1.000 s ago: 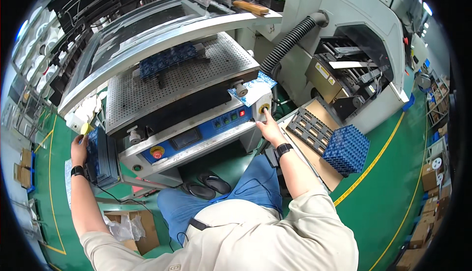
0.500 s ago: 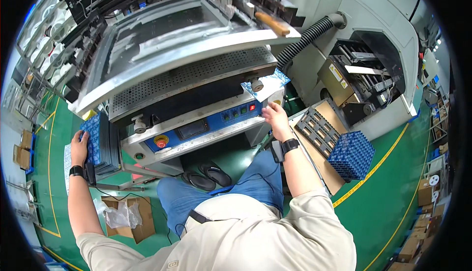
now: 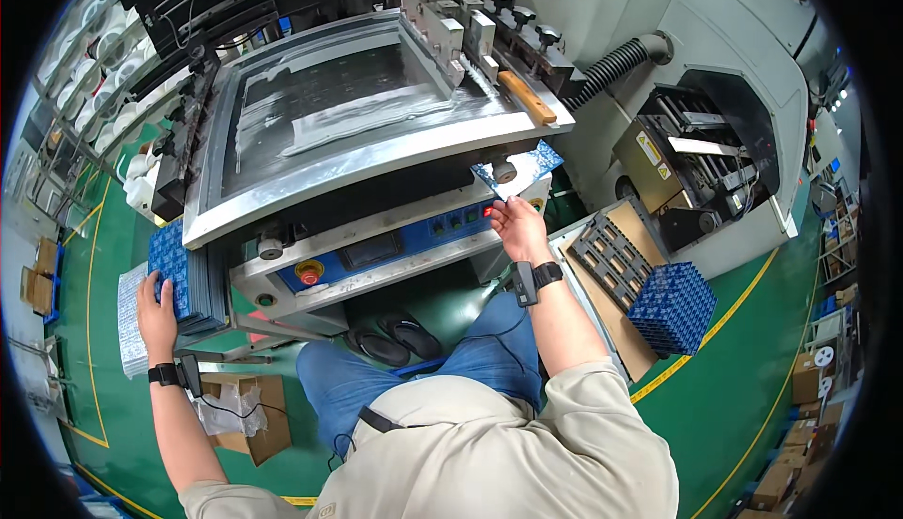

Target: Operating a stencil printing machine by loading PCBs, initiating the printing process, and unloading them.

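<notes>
My left hand (image 3: 156, 317) rests with fingers stretched out against a stack of blue patterned panels (image 3: 193, 279) at the machine's left, beside a white patterned stack (image 3: 132, 321). Nothing shows in its grip. At the front right of the screen printer, my right hand (image 3: 519, 229) is raised with loosely bent fingers apart, by the blue control panel (image 3: 451, 223). Its fingertips come close to the lower edge of a blue-and-white sheet (image 3: 527, 169) stuck around a knob; whether they touch is unclear. The silver screen frame (image 3: 367, 166) lies low over the bed, with white paste smeared across its mesh.
A wooden-handled tool (image 3: 527, 97) lies on the frame's right. To my right, a board holds a black slotted tray (image 3: 616, 260) and a blue patterned stack (image 3: 673, 303). An open carton (image 3: 254, 425) and black slippers (image 3: 409, 335) are on the floor.
The screen frame has come down, covering the perforated bed. My left hand has slid slightly lower along the panel stack. My right hand has shifted a little left.
</notes>
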`<action>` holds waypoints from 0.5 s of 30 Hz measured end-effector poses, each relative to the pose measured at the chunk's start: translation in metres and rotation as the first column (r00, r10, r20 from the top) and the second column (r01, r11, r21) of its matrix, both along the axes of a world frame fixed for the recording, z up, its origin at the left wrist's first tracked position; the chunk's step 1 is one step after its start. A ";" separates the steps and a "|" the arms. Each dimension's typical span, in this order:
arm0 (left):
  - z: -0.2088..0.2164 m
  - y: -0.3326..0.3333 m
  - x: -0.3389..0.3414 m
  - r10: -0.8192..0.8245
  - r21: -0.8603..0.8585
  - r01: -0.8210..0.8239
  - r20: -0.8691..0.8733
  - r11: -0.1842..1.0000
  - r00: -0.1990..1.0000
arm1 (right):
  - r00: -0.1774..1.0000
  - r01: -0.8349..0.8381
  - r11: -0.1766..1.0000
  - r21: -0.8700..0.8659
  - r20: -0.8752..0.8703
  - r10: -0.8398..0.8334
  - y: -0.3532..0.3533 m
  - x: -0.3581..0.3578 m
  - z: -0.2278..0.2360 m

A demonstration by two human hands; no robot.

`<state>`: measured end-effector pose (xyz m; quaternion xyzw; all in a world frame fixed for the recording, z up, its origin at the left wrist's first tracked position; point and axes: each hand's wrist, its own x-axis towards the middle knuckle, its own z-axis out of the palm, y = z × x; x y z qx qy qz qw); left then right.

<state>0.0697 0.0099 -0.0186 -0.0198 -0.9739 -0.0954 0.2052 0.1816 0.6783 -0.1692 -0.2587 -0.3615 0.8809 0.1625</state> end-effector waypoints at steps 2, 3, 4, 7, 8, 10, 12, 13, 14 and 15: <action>0.002 0.001 -0.004 -0.012 0.013 0.012 0.004 1.000 1.000 | 1.000 0.007 1.000 0.025 -0.003 -0.007 0.000 0.001 0.002; 0.001 0.001 -0.004 -0.013 0.018 0.013 0.006 1.000 1.000 | 1.000 0.013 0.999 0.049 -0.005 -0.013 0.001 0.003 0.002; 0.000 0.001 -0.003 -0.016 0.023 0.016 0.008 1.000 1.000 | 1.000 0.022 0.997 0.072 -0.007 -0.021 0.002 0.005 0.003; -0.002 -0.011 -0.006 -0.053 0.017 0.053 0.031 0.998 0.998 | 0.999 0.046 0.992 0.120 -0.030 -0.043 0.008 0.024 0.010; 0.000 -0.016 -0.008 -0.071 0.010 0.070 0.057 0.997 0.996 | 0.998 0.055 0.988 0.145 -0.039 -0.049 0.010 0.031 0.013; 0.008 -0.010 -0.016 -0.122 0.003 0.122 0.088 0.992 0.989 | 0.996 0.080 0.981 0.177 -0.053 -0.071 0.018 0.052 0.017; 0.032 0.001 -0.020 -0.095 0.091 0.068 0.341 0.994 0.935 | 0.995 0.082 0.965 0.248 -0.079 -0.064 0.026 0.076 0.024; 0.027 -0.003 -0.024 -0.110 0.088 0.084 0.345 0.993 0.932 | 0.994 0.097 0.965 0.245 -0.075 -0.081 0.027 0.086 0.030; 0.019 -0.016 -0.032 -0.101 0.102 0.075 0.275 0.992 0.956 | 0.991 0.114 0.958 0.262 -0.102 -0.090 0.029 0.096 0.037; 0.011 -0.023 -0.040 -0.091 0.121 0.067 0.203 0.990 0.975 | 0.987 0.132 0.951 0.280 -0.129 -0.099 0.031 0.107 0.045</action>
